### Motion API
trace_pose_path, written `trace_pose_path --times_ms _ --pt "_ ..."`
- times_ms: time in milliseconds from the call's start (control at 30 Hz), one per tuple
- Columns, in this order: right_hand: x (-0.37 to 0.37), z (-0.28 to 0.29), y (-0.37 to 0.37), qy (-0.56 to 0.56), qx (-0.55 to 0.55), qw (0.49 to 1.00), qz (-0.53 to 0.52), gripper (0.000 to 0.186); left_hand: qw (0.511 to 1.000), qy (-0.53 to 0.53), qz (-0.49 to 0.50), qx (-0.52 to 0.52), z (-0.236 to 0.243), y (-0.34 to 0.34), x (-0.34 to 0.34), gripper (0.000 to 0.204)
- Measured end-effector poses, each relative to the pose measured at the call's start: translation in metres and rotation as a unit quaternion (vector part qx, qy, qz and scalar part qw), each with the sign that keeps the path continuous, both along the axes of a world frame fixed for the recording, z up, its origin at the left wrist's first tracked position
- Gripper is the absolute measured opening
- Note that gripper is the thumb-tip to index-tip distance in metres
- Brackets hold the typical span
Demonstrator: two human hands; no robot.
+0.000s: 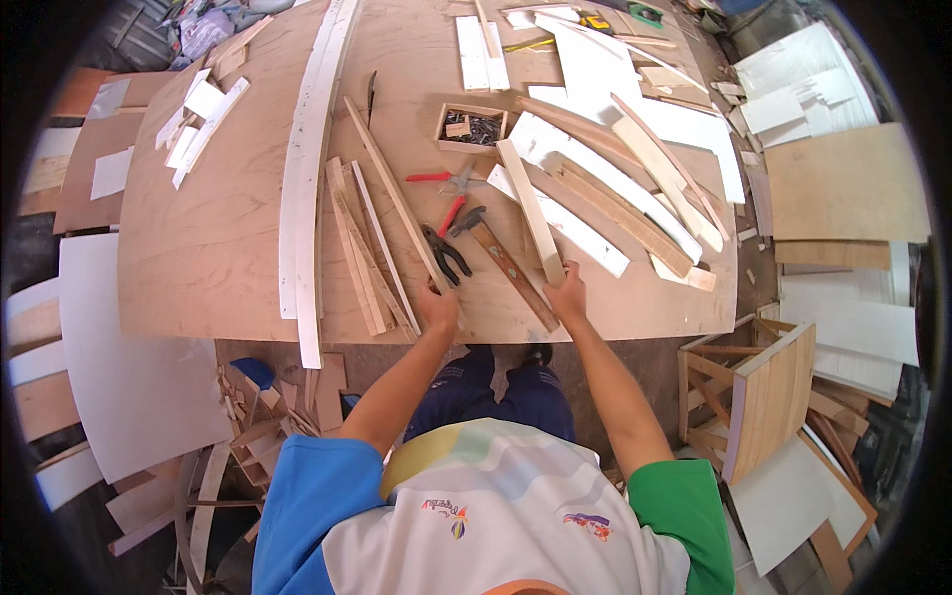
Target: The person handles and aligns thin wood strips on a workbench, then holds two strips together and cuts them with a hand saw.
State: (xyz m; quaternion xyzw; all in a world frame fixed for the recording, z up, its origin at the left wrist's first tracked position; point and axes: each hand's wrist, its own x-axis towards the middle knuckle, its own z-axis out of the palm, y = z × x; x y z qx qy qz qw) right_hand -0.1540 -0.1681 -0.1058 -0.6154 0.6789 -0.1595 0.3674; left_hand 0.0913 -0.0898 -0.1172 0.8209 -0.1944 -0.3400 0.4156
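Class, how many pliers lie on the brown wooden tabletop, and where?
2: red-handled metal pliers, just below the open wooden box; black-handled pliers, just beyond the left hand, beside the long pale wooden strip it holds. Others may be hidden under wood.

Two bare forearms (617, 375) reach forward, apart; the left hand (437, 308) and the right hand (567, 297) each curl into a grip.

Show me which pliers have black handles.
The pliers just beyond your left hand, left of the hammer; the other pair, farther from you, has red handles.
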Motion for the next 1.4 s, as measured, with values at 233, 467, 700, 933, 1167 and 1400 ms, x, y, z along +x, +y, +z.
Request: trace_pose_path --times_ms 233,467,700,933,1167,1400 --pt "-0.011 -0.002 -0.014 -0.118 -0.101 0.988 0.001 0.054 0.956 0.202 0.164 -0.134 0.031 0.007 -0.040 0.035" --pt "-0.046 -0.007 -0.044 -0.210 -0.041 0.976 0.039 0.048 0.926 0.281 0.127 -0.218 0.053 0.004 -0.088 0.017" --pt "-0.089 0.023 -0.083 -0.150 -0.108 0.982 0.047 0.053 0.926 0.336 0.011 -0.171 0.068 0.000 -0.119 0.042" --pt "-0.129 0.042 -0.128 -0.099 -0.140 0.984 0.038 0.057 0.927 0.327 -0.101 -0.151 0.060 -0.016 -0.143 0.042" --pt "-0.170 0.047 -0.152 -0.026 -0.186 0.982 0.028 0.061 0.914 0.344 -0.146 -0.157 0.074 -0.046 -0.176 0.047" --pt "-0.194 0.037 -0.151 0.062 -0.353 0.931 0.072 0.056 0.876 0.420 -0.170 -0.166 0.072 -0.071 -0.205 0.047"
